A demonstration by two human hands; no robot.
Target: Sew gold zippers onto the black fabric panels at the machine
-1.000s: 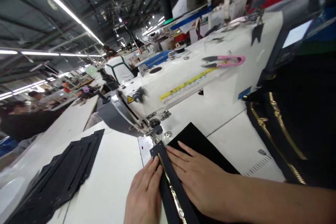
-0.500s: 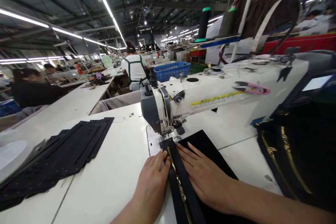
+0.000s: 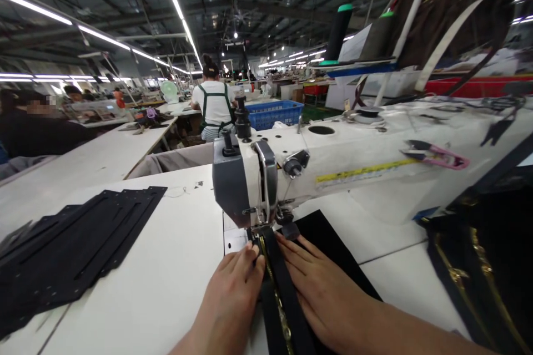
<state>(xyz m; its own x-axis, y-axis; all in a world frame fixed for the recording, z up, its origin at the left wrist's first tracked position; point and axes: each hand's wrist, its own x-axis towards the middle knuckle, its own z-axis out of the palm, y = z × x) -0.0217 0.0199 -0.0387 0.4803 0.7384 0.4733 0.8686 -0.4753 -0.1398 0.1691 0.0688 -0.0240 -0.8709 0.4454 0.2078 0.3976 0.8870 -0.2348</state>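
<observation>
A black strip with a gold zipper runs from the bottom edge up under the presser foot of a white sewing machine. My left hand lies flat on the strip's left side, fingers stretched toward the foot. On the right side my right hand presses flat with fingers spread, partly on a black fabric panel beneath the strip.
A stack of black cut pieces lies on the white table at left. Pink thread snips rest on the machine arm. A dark bag with gold zippers sits at right. Other people work at tables behind, near a blue basket.
The view has swung level and nearer the machine head. The zipper strip's end has moved forward under the presser foot, with both hands following it.
</observation>
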